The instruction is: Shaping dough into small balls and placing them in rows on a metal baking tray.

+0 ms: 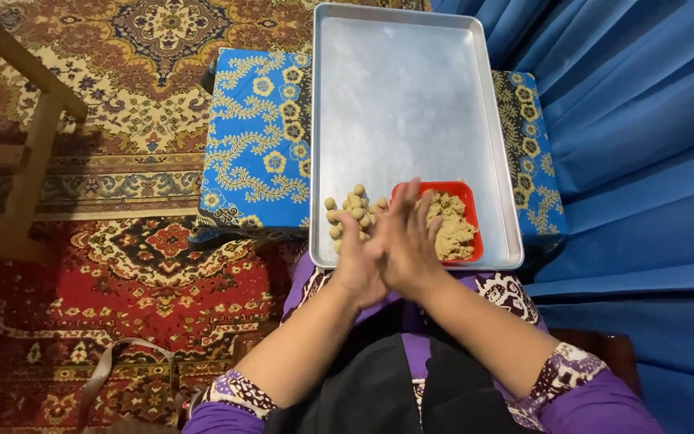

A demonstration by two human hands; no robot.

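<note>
**Palms pressed together above a tray of dough**

Head view. The left hand (pixel 357 261) and the right hand (pixel 406 241) are seen pressed palm to palm, fingers extended and slightly crossed, directly over the near edge of a rectangular metal tray (pixel 411 96). Whether anything is enclosed between the palms cannot be told, since the contact surface is hidden. Both forearms are shown bare, emerging from purple sleeves with patterned cuffs (pixel 238 394).

A cluster of small tan dough balls (pixel 351 210) is laid on the tray's near left corner, just beyond the left hand and partly covered by it. A red square container (pixel 463 197) is set in the near right corner of the tray; it is filled with a rough mass of tan dough (pixel 451 229), which is partly hidden by the fingers of the right hand. The greater part of the tray is left bare.

The tray is supported on a low stand covered with a blue cloth bearing yellow floral print (pixel 259 145). A red and cream patterned carpet (pixel 106 273) is spread over the floor at left, where a wooden frame (pixel 30 153) is visible. A blue curtain (pixel 644 145) is hung at right.
</note>
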